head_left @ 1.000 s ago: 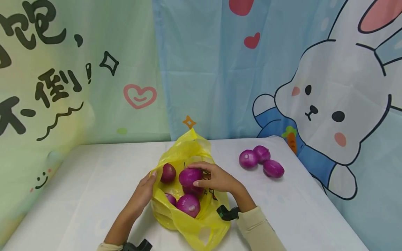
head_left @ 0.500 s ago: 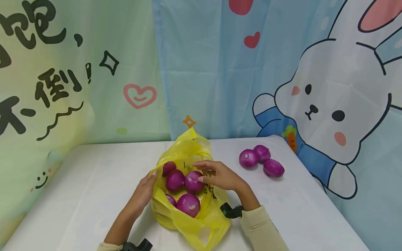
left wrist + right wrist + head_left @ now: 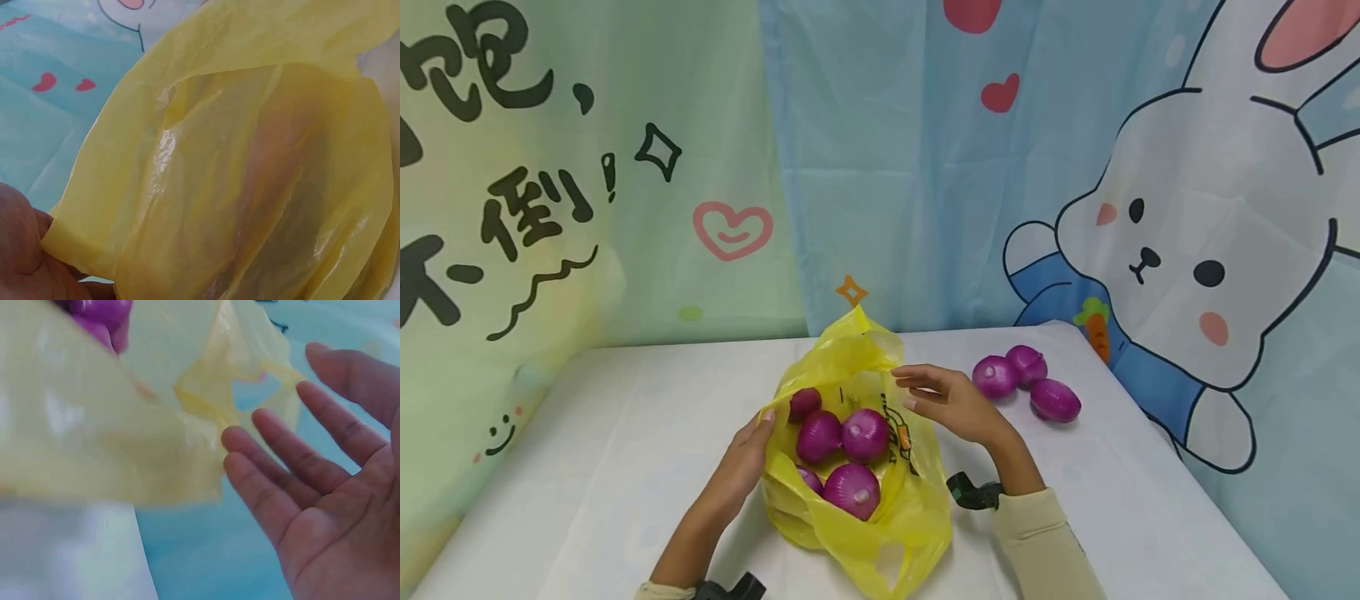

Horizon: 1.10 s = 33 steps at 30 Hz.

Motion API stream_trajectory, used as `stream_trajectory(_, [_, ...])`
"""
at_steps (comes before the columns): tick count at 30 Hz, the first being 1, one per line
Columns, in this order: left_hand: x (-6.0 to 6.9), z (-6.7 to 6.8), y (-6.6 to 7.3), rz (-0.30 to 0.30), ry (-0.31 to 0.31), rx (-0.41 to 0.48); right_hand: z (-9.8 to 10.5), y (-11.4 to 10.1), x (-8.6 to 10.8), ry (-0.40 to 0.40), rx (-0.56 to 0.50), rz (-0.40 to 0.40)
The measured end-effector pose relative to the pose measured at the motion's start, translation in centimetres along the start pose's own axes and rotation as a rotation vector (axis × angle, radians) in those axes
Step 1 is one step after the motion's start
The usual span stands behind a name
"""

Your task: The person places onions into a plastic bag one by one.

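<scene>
Left hand (image 3: 745,457): is pinching the left edge of the yellow bag (image 3: 921,500), its thumb lying over the rim; in the left wrist view the thin plastic is running into the grip at the lower left.
Right hand (image 3: 957,404): is hovering by the upper right side of the bag, holding nothing, its fingers spreading wide in the right wrist view; whether a fingertip is touching the plastic, I cannot tell.
Yellow bag: is lying on the desk (image 3: 587,467) between the hands, its mouth gaping and a handle hole showing at the near end; dark printing is showing on the inner right side.
Onions inside: five purple ones are showing. The front onion (image 3: 852,492) is sitting closest to the near rim, with a half-hidden onion (image 3: 809,478) peeking out at its left. Behind these, the left middle onion (image 3: 818,437) and the right middle onion (image 3: 865,436) are sitting side by side. The back onion (image 3: 805,403) is nestling partly behind the left edge.
Onions outside: three purple onions (image 3: 996,377) are clustering on the desk beyond the right hand, near the far edge.
Backdrop: a green and blue cloth (image 3: 865,167) is hanging behind, bearing a white rabbit (image 3: 1180,242), hearts and dark lettering.
</scene>
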<state>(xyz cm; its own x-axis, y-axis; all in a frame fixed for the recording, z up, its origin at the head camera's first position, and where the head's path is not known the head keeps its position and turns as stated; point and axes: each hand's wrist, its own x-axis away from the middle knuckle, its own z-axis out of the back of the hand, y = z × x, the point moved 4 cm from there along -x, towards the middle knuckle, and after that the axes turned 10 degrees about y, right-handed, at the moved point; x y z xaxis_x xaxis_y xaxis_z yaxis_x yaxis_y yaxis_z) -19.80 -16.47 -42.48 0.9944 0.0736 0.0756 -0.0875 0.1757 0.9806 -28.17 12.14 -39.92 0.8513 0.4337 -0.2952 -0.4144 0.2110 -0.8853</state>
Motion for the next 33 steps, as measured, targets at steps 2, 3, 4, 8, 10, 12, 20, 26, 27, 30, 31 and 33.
stream_trajectory(2, [0.0,0.0,0.0,0.000,0.005,0.000,0.9,0.2,0.1,0.036,-0.003,0.003])
stream_trajectory(3, [0.0,0.0,0.0,-0.001,0.006,0.002,1.4,0.4,0.2,0.058,-0.005,0.002])
stream_trajectory(4, [0.0,0.0,0.0,-0.001,0.008,0.002,1.8,0.5,0.3,0.082,-0.003,0.000])
stream_trajectory(8, [0.0,0.0,0.1,-0.005,0.005,0.004,3.6,1.2,0.5,0.178,0.052,-0.011])
stream_trajectory(10, [0.0,0.1,0.1,-0.004,0.006,0.002,4.3,1.4,0.7,0.211,0.087,-0.012])
stream_trajectory(12, [0.0,0.2,0.1,-0.002,0.009,-0.001,4.8,1.6,0.9,0.232,0.115,-0.010])
stream_trajectory(20, [-0.2,0.1,-0.1,0.013,0.010,-0.005,6.2,2.8,1.2,0.303,0.184,-0.057])
stream_trajectory(26, [-0.2,0.2,0.0,0.017,0.017,-0.008,6.9,3.4,1.3,0.321,0.222,-0.120])
stream_trajectory(27, [-0.2,0.2,0.0,0.017,0.016,-0.010,7.1,3.7,1.4,0.325,0.225,-0.132])
stream_trajectory(30, [-0.1,0.2,-0.1,0.017,0.018,-0.014,7.7,4.6,1.7,0.337,0.261,-0.190])
stream_trajectory(31, [-0.1,0.2,-0.1,0.016,0.018,-0.013,8.0,4.9,1.7,0.343,0.274,-0.210])
stream_trajectory(33, [-0.2,0.2,-0.1,0.014,0.018,-0.012,8.6,6.3,1.8,0.354,0.312,-0.239])
